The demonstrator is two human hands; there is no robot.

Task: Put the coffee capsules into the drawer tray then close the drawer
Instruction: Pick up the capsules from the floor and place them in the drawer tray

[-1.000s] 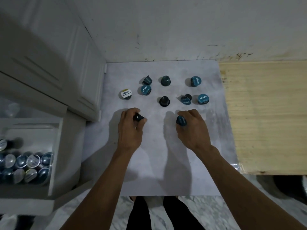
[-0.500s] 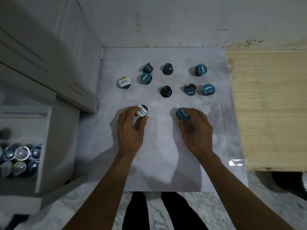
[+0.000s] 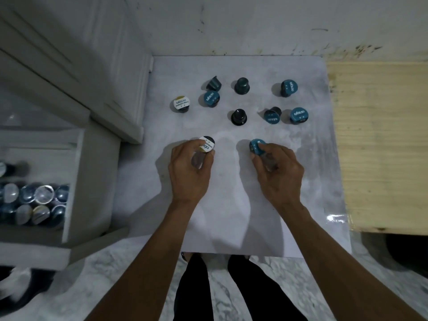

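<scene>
Fingers (image 3: 201, 144) of each hand around a capsule, bare table (image 3: 231, 205) beneath.

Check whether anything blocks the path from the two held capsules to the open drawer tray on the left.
Nothing visible does. The left hand holds a white-lidded capsule, the right hand a blue-lidded capsule. The drawer tray is open from above, and the surface between is bare.

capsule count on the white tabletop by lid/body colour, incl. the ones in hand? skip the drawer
Teal-lidded coffee capsules, label showing: 5, one held in the right hand
White-lidded coffee capsules: 2, one held in the left hand
Teal capsules, lid not showing: 2
Black capsule, lid down: 1
Total: 10
</scene>
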